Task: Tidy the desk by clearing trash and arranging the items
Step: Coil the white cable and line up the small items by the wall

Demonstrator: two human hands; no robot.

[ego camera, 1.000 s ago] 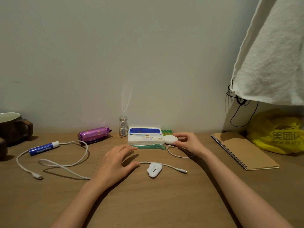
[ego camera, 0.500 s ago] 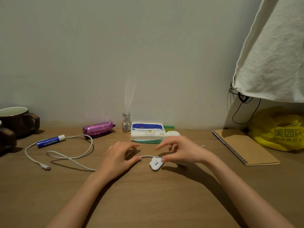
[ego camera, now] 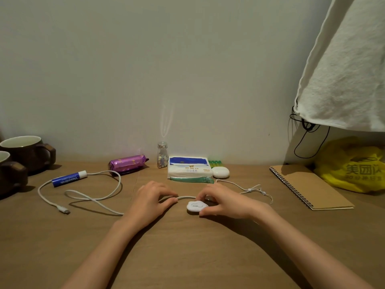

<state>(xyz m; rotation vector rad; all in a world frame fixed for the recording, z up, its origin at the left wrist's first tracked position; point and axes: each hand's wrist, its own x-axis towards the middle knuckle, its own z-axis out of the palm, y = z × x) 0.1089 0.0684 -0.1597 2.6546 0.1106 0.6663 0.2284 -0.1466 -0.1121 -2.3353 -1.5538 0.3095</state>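
The white cable [ego camera: 186,197] is laid across the middle of the wooden surface [ego camera: 187,247], and a white cloud-shaped clip [ego camera: 195,207] is seen on it between the two hands. The short stretch of cable just left of the clip is pinched by the left hand [ego camera: 151,200], whose fingers are curled down with the thumb tip against the cable. The clip is held by the right hand [ego camera: 226,202], with the thumb set at its near right edge and the bent fingers arched over its far side. Whether the clip is lifted off the surface cannot be told.

Left of the left hand the cable is spread in loose loops and ends in a plug [ego camera: 65,211]. Its far loop is carried up beside a blue lip balm tube [ego camera: 68,178].

Behind the hands a tissue pack [ego camera: 188,170] is set near the wall, with a teal plastic piece [ego camera: 191,180] lying along its front edge. A white oval case [ego camera: 220,172] is placed just beside the pack on the right. A thin white cord [ego camera: 250,188] is trailed from near the case towards the right. A small glass bottle [ego camera: 162,156] and a purple foil packet [ego camera: 128,163] are found left of the pack.

Two brown mugs [ego camera: 27,153] are stood at the far left. At the right a spiral notebook [ego camera: 310,186] is laid flat, with a yellow bag [ego camera: 354,165] behind it and a white cloth [ego camera: 343,69] hung above.
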